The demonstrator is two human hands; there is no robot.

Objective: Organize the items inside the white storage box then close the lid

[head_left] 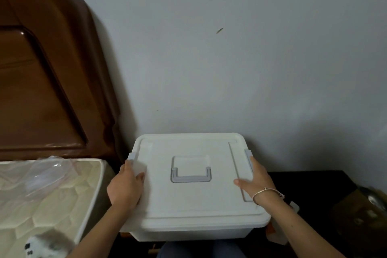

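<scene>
Against wall, on dark desk (314,186) beside bed (52,199): white storage box (188,234), lid (188,203) seated flat on it. Left grip (125,186) and right grip (258,182) clasping lid edges, thumbs on top, near grey latches (248,154). Contents hidden. Judged nearly finished; latch state unclear.

Head view: on the person, facing forward and down.
Nearness: close over the white storage box (192,234).
Wall (230,69): 12 o'clock.
Bed (41,195): 9 o'clock.
</scene>
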